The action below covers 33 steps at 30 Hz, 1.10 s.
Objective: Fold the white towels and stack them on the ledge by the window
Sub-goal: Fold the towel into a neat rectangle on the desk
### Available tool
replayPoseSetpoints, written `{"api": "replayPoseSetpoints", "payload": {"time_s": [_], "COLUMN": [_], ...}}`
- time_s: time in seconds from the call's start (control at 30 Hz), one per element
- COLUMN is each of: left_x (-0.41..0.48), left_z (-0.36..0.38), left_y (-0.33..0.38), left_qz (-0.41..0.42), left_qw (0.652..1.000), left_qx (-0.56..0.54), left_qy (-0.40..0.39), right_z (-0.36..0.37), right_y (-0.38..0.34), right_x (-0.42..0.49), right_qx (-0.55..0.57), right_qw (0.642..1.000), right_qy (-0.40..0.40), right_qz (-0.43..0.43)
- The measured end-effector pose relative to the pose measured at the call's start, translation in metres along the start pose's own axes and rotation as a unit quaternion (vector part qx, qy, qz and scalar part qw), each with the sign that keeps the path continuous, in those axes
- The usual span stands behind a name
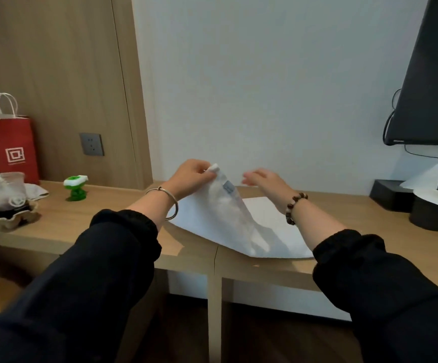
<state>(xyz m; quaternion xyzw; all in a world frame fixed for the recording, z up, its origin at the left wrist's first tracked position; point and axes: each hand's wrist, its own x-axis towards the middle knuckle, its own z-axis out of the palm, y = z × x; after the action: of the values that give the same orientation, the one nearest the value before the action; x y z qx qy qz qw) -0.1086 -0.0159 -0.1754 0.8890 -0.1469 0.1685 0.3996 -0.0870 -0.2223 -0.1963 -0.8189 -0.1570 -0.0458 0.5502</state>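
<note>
One white towel (238,226) — centre of worktop (108,205), 11 o'clock corner raised in left hand (194,176) grip, pinched for folding over; right hand (265,182) at 1 o'clock, grip released, seemingly reaching for the edge.

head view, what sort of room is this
Probably a hotel room: a long wooden desk against the wall, a black TV above a black tissue box, and a white towel pinched at one corner by the left hand.

The white towel (238,226) rises to a peak at one corner pinched by the left hand's (191,176) fingertips (207,171), grey label (228,186) just below them, the rest flat.
</note>
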Motion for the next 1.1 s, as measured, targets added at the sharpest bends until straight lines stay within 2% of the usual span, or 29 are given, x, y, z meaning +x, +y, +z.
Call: {"api": "replayPoseSetpoints", "payload": {"time_s": [0.07, 0.1, 0.17, 0.27, 0.33, 0.4, 0.47, 0.57, 0.63, 0.7, 0.73, 0.77, 0.83, 0.9, 0.97, 1.1], "left_x": [0.001, 0.001, 0.001, -0.001, -0.003, -0.006, -0.011, -0.019, -0.024, -0.023, -0.021, -0.018, -0.008, 0.005, 0.019, 0.038], "left_z": [0.002, 0.002, 0.0, -0.006, -0.011, -0.013, -0.012, -0.015, -0.023, -0.03, -0.034, -0.036, -0.04, -0.045, -0.048, -0.06], "left_y": [0.008, 0.011, 0.016, 0.012, 0.003, -0.014, -0.035, -0.068, -0.085, -0.091, -0.088, -0.082, -0.065, -0.043, -0.025, -0.009], "left_qz": [0.026, 0.036, 0.05, 0.029, -0.018, -0.057, -0.091, -0.184, -0.23, -0.237, -0.235, -0.231, -0.209, -0.19, -0.183, -0.197], "left_qw": [0.999, 0.999, 0.999, 0.999, 0.999, 0.992, 0.969, 0.95, 0.955, 0.971, 0.961, 0.934, 0.881, 0.872, 0.865, 0.852], "left_qx": [0.009, 0.009, 0.011, -0.021, -0.028, 0.058, 0.174, 0.21, 0.16, 0.002, -0.12, -0.235, -0.379, -0.408, -0.442, -0.484], "left_qy": [-0.015, -0.019, -0.013, 0.009, -0.026, -0.096, -0.151, -0.143, -0.098, 0.015, 0.085, 0.141, 0.192, 0.192, 0.151, -0.027], "right_z": [0.009, 0.01, 0.012, 0.013, 0.011, 0.006, -0.003, -0.019, -0.03, -0.042, -0.049, -0.057, -0.07, -0.083, -0.097, -0.121], "right_y": [-0.017, -0.021, -0.027, -0.04, -0.048, -0.054, -0.06, -0.066, -0.065, -0.062, -0.06, -0.06, -0.061, -0.061, -0.061, -0.062], "right_x": [0.002, 0.003, 0.005, 0.007, 0.009, 0.01, 0.009, 0.009, 0.008, 0.007, 0.007, 0.007, 0.007, 0.008, 0.01, 0.021], "right_qx": [0.005, -0.018, -0.068, -0.072, -0.081, -0.086, -0.074, -0.046, -0.036, -0.018, -0.01, -0.009, -0.017, -0.023, -0.022, -0.055], "right_qw": [0.993, 0.99, 0.988, 0.995, 0.989, 0.977, 0.961, 0.94, 0.927, 0.914, 0.907, 0.899, 0.885, 0.87, 0.857, 0.862], "right_qy": [-0.115, -0.142, -0.137, -0.029, 0.065, 0.143, 0.22, 0.312, 0.358, 0.398, 0.417, 0.434, 0.463, 0.492, 0.515, 0.503], "right_qz": [0.001, 0.0, -0.01, -0.067, -0.107, -0.136, -0.148, -0.13, -0.107, -0.077, -0.065, -0.056, -0.044, -0.032, -0.022, -0.027]}}
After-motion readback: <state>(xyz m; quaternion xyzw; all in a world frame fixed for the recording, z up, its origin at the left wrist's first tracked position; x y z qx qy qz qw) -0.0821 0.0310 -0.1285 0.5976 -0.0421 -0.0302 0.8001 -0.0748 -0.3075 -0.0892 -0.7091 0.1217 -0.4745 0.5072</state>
